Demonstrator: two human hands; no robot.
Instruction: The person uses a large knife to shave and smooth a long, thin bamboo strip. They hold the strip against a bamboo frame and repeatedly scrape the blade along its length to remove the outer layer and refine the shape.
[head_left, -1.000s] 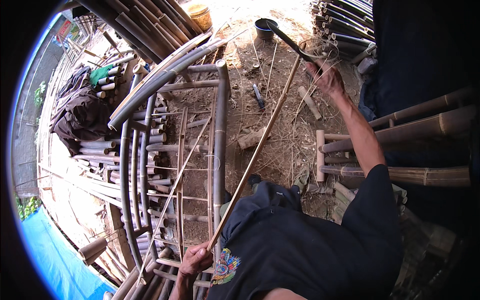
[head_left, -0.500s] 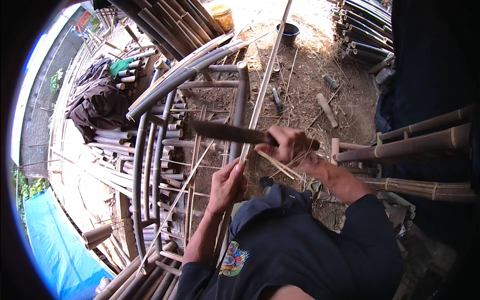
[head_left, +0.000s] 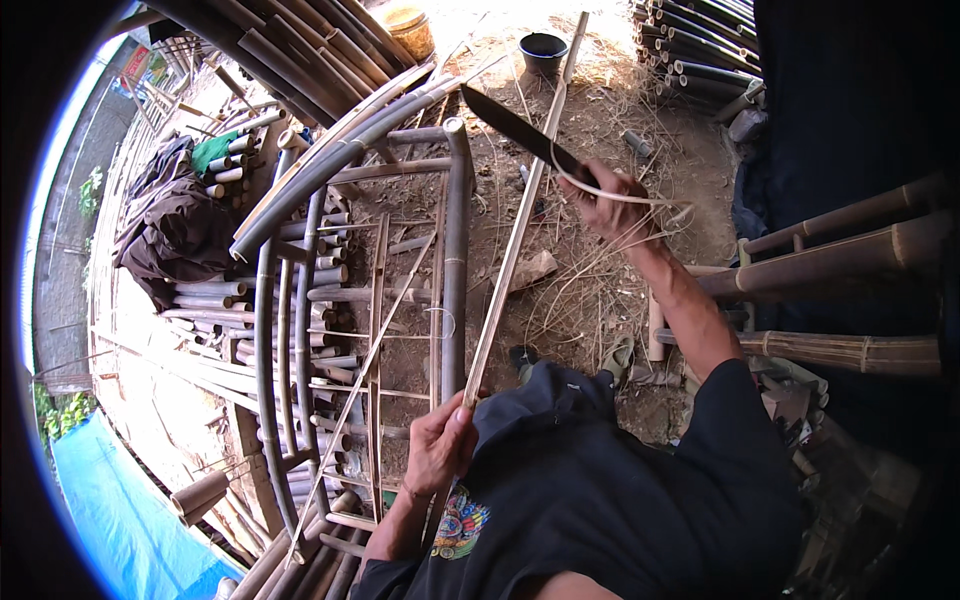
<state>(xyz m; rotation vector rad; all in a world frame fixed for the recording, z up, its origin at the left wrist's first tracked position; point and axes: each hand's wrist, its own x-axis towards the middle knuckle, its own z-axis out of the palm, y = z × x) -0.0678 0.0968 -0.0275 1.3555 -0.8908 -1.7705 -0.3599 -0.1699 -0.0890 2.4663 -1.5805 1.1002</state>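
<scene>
A long pale bamboo strip slants from near my body away toward the black bucket. My left hand is closed round its near end, beside my shirt. Farther along, my right hand grips a machete whose dark blade points up and to the left. The blade crosses the strip, and I cannot tell whether it touches. A thin curled shaving loops over the machete and my right fingers. Left of the strip stands a bamboo frame of dark poles joined by rungs.
A black bucket and a yellowish bucket stand at the far side. Stacked bamboo poles lie far right. Thick poles jut in at right. Shavings litter the ground; a blue tarp lies lower left.
My right hand has moved away from my body, and the machete has swung from pointing left to up-left. My left hand has drawn nearer to me with the strip. A curled shaving now shows.
</scene>
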